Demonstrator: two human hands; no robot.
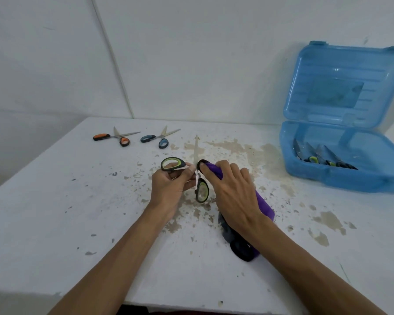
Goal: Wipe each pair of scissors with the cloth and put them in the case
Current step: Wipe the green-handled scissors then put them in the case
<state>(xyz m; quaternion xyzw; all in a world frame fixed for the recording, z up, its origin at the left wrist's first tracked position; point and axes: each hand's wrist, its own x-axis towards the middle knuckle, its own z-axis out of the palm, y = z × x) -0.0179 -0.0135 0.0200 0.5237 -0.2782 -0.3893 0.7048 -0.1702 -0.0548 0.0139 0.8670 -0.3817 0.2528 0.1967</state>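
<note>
well left of the open blue case [328, 178], the left hand [168, 185] curls its fingers round one handle of the green scissors [201, 190], blades spread. the right hand [234, 192] pinches the purple cloth [263, 204] against a blade. orange scissors [114, 137] and blue scissors [157, 138] lie farther left of it.

A white table [55, 212], its paint chipped to tan patches around the middle, stands against plain white walls [214, 53] meeting behind its far left corner.

No text, brand or number can be read. The case [316, 176] has a label [334, 93] on its lid, too blurred to read.
</note>
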